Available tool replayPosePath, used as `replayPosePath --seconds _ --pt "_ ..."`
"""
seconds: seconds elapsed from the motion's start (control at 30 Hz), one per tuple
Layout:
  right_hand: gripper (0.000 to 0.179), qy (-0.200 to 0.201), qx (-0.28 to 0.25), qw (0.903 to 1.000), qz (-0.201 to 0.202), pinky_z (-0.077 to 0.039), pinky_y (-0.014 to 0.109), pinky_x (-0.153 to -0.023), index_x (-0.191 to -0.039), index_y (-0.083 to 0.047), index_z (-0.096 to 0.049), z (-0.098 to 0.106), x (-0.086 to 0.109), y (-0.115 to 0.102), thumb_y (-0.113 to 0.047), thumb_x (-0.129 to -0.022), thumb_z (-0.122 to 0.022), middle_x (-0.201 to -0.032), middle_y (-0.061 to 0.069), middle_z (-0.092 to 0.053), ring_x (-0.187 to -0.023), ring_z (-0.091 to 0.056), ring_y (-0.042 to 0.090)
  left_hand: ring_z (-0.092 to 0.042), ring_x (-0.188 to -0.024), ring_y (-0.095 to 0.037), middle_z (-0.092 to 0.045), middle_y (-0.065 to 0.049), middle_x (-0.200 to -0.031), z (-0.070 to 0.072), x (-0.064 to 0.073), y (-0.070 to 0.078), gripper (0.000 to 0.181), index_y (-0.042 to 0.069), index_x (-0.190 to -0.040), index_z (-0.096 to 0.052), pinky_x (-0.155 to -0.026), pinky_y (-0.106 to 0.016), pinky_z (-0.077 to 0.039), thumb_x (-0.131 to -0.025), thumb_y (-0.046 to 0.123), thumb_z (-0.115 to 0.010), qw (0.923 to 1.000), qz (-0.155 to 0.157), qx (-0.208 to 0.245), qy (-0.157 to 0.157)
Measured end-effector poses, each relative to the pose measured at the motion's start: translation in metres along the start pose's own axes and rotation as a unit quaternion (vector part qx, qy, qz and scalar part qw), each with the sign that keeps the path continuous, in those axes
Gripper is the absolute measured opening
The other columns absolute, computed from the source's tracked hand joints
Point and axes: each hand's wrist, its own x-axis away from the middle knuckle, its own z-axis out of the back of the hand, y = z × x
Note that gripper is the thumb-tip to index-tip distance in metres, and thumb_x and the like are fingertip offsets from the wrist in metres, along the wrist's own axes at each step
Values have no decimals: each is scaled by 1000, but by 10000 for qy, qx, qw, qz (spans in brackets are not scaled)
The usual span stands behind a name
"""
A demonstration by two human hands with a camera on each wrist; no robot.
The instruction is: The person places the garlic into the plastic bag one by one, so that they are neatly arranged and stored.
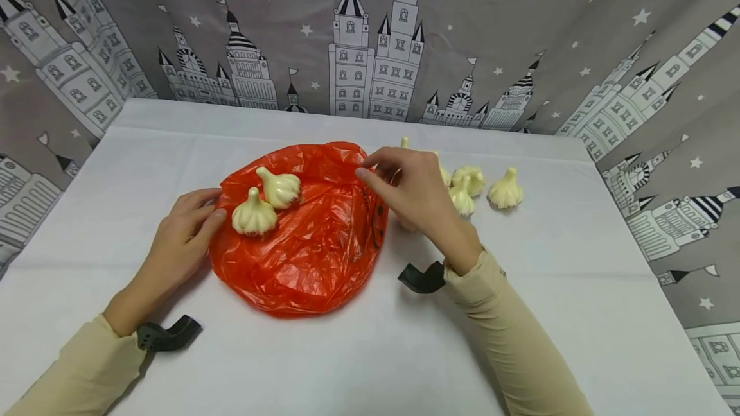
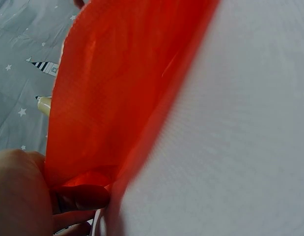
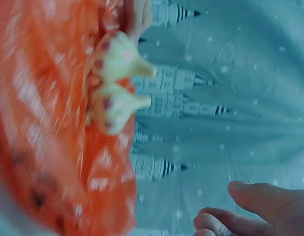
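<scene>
A round, crumpled red plastic bag (image 1: pixel 312 262) lies spread on the white cloth. Two pale yellow garlic bulbs, a front one (image 1: pixel 254 214) and a back one (image 1: pixel 280 187), rest side by side on its left part. My left hand (image 1: pixel 182 226) grips the bag's left edge; the left wrist view shows its fingers at a fold of the red plastic. Over the bag's upper right edge hovers my right hand (image 1: pixel 413 188), thumb and fingers apart with nothing between them. In the right wrist view, this hand (image 3: pixel 260 211) is apart from both bulbs.
Right of the bag, several more garlic bulbs sit on the cloth, some partly hidden behind my right hand; one bulb (image 1: pixel 505 189) stands apart at the far right. A grey curtain (image 1: pixel 277 11) with printed castles and stars hangs behind the table (image 1: pixel 555 313).
</scene>
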Motion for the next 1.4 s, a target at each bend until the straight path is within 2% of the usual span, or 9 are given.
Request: replayPosePath --seconds 0.27,0.47,0.8,1.07,1.23,1.4 --pt "14 110 457 9981 -407 -50 25 -54 -93 -15 -76 39 28 32 -29 -90 -73 -70 -7 -68 -60 -60 7 -37 -134 -42 -49 -23 -141 -1 0 1 39 -9 -117 -66 -106 -72 -29 -102 23 -50 10000 70 -32 -52" --pt "14 83 602 9966 -551 -50 25 -55 -93 -17 -76 53 39 48 -30 -88 -75 -70 -7 -69 -61 -61 7 -38 -133 -43 -49 -24 -140 -1 0 -1 38 -11 -117 -66 -108 -69 -29 -102 20 -50 10000 -5 -39 5" --pt "17 -258 546 9966 -561 -54 26 -60 -94 -15 -76 47 39 56 -31 -87 -76 -75 -6 -68 -64 -61 8 -38 -134 -42 -49 -23 -140 -1 0 -2 38 -12 -118 -65 -110 -68 -28 -102 20 -51 10000 -39 56 11" --pt "25 -522 392 9957 -655 -58 36 -67 -97 -10 -75 40 41 55 -31 -84 -79 -80 -3 -70 -71 -63 11 -38 -133 -41 -50 -22 -140 -2 -1 0 37 -10 -118 -66 -106 -70 -31 -101 20 -52 10000 -29 6 -1" --pt "26 -718 345 9945 -684 -58 34 -67 -99 -12 -76 35 42 56 -32 -83 -81 -80 -5 -69 -71 -63 11 -38 -133 -41 -49 -22 -141 -1 1 0 39 -10 -119 -65 -106 -70 -32 -102 22 -51 9999 77 -34 -55" --pt "21 -758 573 9940 -540 -55 30 -65 -96 -13 -76 32 41 57 -29 -82 -81 -81 -3 -70 -71 -63 13 -39 -133 -41 -51 -23 -139 -1 0 -1 36 -10 -118 -66 -108 -67 -32 -101 19 -52 9999 -103 -33 56"
